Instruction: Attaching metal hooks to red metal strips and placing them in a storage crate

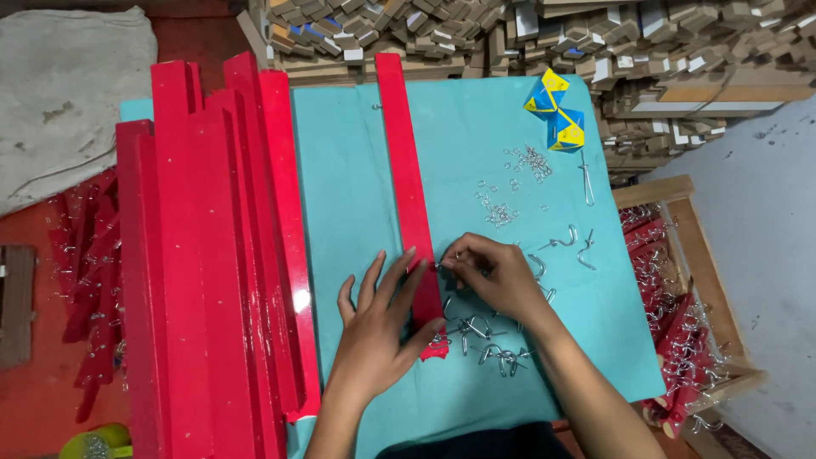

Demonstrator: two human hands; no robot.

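In the head view, a table with a teal cover [357,161] fills the middle. One red strip [410,187] lies on it lengthwise, running away from the person. The left hand [382,327] lies flat on the near end of the strip, fingers spread, pressing it down. The right hand [497,276] is just beside the strip's right edge; its fingertips are pressed together, pinching a small metal hook [444,263] that touches the strip.

More hooks [489,336] lie loose on the cover near the right wrist, and smaller screws [510,183] are scattered further back. Two blue-yellow boxes [557,110] stand near the far right corner.

On the left part of the table a stack of red strips [204,255] lies side by side. Behind the table there are piles of wood pieces [527,34]. At the right stands a wooden crate [688,289] holding red strips with hooks. The floor at the left is red, with a grey sack [68,93] on it
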